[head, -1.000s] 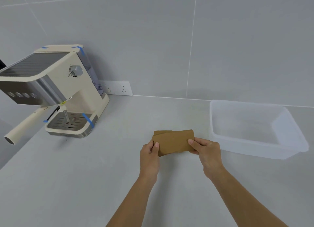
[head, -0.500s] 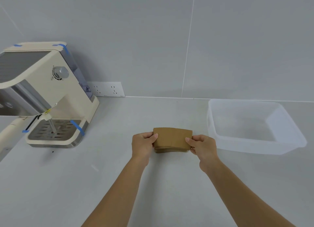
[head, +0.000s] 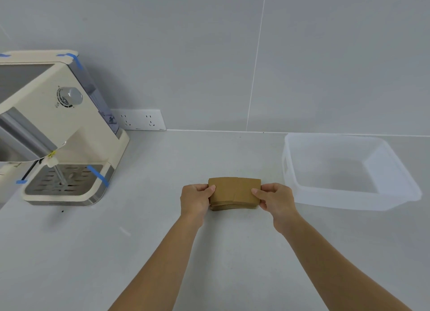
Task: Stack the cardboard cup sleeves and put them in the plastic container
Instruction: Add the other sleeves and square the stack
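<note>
A stack of flat brown cardboard cup sleeves (head: 233,193) rests on the grey counter in the middle of the view. My left hand (head: 196,200) pinches its left end and my right hand (head: 275,200) pinches its right end. The sleeves' edges line up closely, with the lower ones peeking out along the near side. A translucent plastic container (head: 404,187) stands to the right of the stack, a short gap away, and nothing lies inside it.
A cream espresso machine (head: 58,134) with blue tape strips stands at the left, its drip tray (head: 62,180) facing me. A white wall socket strip (head: 139,120) sits low on the tiled wall behind the counter (head: 139,241).
The loosely offset sleeves have been squared into one neat stack between my hands. The view has shifted to the right, so the espresso machine sits further left.
</note>
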